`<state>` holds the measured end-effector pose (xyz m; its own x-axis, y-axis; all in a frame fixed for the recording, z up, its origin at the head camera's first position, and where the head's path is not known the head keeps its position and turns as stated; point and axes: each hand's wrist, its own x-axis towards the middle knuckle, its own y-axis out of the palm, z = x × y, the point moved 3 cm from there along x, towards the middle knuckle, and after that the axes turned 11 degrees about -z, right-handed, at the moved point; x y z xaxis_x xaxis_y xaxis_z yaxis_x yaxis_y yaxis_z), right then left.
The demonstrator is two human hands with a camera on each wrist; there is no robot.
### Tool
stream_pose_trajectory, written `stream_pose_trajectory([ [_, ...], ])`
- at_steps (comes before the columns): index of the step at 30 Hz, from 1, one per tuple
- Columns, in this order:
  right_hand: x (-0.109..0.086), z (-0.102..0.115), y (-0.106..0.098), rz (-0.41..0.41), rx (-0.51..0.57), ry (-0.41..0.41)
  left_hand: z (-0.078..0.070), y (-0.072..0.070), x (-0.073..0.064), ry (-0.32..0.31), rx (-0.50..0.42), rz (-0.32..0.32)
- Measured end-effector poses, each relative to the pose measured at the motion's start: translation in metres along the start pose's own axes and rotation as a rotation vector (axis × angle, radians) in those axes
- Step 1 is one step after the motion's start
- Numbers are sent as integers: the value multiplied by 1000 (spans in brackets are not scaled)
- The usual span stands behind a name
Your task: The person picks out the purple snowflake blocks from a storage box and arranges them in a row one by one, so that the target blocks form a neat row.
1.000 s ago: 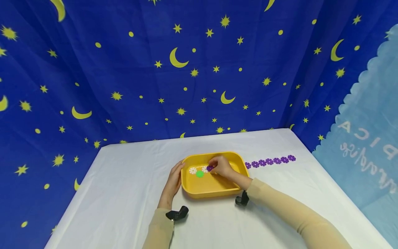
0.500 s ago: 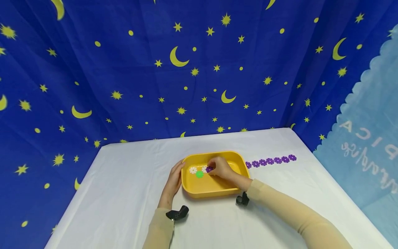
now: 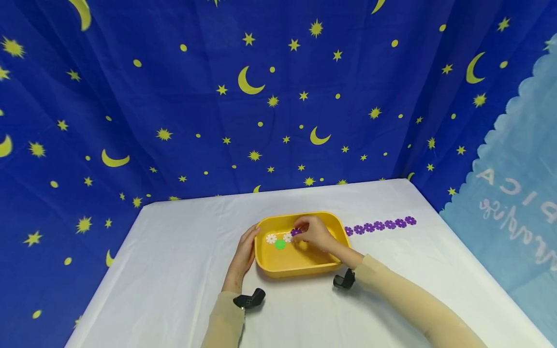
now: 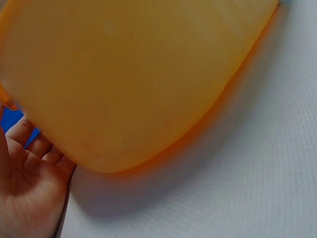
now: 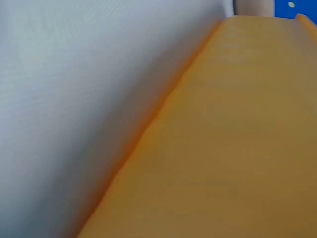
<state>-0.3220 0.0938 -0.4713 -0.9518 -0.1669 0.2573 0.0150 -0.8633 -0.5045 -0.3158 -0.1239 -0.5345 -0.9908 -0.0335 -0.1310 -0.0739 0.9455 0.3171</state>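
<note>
A yellow tray (image 3: 300,268) stands on the white table. My left hand (image 3: 242,253) rests along the tray's left outer wall, its fingers reaching the rim; in the left wrist view, the left hand (image 4: 34,188) shows its palm beside the tray corner. Inside the tray, my right hand (image 3: 314,233) pinches a purple flower-shaped disc (image 3: 295,232), partly hidden by the fingers. Beside it lie a white flower disc (image 3: 287,238), a second white flower disc (image 3: 271,239) and a green disc (image 3: 280,244). The right wrist view shows the tray wall (image 5: 213,139) but no fingers.
A row of several purple flower discs (image 3: 379,225) stretches right from the tray's right side across the white tablecloth (image 3: 183,261). Blue cloth (image 3: 209,121) with moons and stars hangs behind the table. A light blue cloth (image 3: 522,159) hangs at right.
My right hand has shifted slightly to the right inside the tray, and the purple flower disc has moved with it. The left hand and the tray stay in place.
</note>
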Motion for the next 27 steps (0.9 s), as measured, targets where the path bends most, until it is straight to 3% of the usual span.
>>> stream_pose_trajectory([
  [5,-7,2,-20,-81,25,-55,0,1,-1,0,1,-7],
  [16,-11,-7,-74,-216,17,32,-3,1,-2,5,-14,1],
  [27,-20,-38,-132,-387,-87,63,-3,2,-1,1,10,-2],
])
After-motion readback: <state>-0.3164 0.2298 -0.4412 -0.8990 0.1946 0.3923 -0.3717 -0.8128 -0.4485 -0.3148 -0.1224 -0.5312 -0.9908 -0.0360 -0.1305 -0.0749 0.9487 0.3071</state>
